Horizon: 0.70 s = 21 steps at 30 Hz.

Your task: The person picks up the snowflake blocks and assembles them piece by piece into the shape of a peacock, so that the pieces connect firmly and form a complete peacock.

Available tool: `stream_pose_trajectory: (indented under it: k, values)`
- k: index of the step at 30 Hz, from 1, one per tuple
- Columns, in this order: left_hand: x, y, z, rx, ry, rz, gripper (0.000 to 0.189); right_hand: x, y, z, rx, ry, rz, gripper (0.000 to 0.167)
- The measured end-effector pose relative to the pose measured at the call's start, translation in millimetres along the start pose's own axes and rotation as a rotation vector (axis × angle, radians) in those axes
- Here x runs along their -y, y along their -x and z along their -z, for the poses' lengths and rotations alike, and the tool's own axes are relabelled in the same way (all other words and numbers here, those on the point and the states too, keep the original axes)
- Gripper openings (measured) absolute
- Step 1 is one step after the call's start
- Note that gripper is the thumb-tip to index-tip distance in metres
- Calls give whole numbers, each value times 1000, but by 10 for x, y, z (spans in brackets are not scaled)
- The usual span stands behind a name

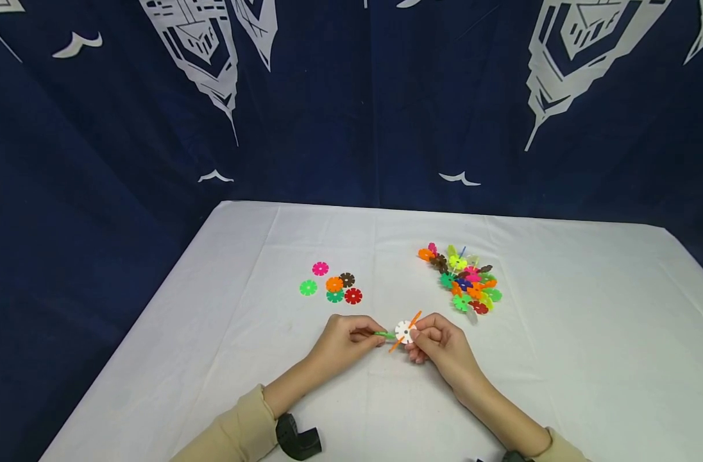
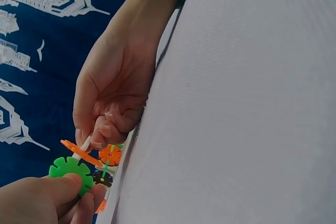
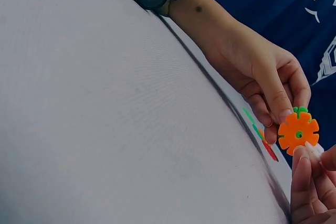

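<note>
Near the front middle of the table, both hands hold small notched plastic flower discs. My left hand (image 1: 351, 340) pinches a green disc (image 2: 71, 174) between thumb and fingers, edge-on in the head view. My right hand (image 1: 444, 350) pinches a white disc (image 1: 404, 330) by its right side. An orange disc (image 3: 298, 132) crosses the white one and appears slotted into it. The green disc's edge meets the left edge of the white disc; whether their notches interlock I cannot tell. Fingers partly cover the green and white discs.
Several loose discs, among them a pink disc (image 1: 320, 268) and a red disc (image 1: 353, 296), lie flat beyond my left hand. A heaped pile of mixed discs (image 1: 469, 282) lies beyond my right hand. White cloth (image 1: 588, 321) covers the table; a dark blue curtain (image 1: 328, 115) hangs behind.
</note>
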<state>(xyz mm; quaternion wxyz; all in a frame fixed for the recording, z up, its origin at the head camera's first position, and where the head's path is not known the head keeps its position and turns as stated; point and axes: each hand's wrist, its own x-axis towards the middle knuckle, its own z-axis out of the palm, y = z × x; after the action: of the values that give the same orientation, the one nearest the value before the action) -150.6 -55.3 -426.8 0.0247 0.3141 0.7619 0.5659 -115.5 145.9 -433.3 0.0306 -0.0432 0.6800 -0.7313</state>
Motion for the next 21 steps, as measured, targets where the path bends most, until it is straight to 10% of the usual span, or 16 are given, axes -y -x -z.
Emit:
stream_pose_trajectory:
  k: [15, 21]
  values:
    - [78, 12, -2, 14, 43, -10, 7, 7, -18, 37, 43, -5, -51, 16]
    - [101, 10, 15, -32, 235, 76, 10, 12, -29, 162, 217, -268, -102, 7]
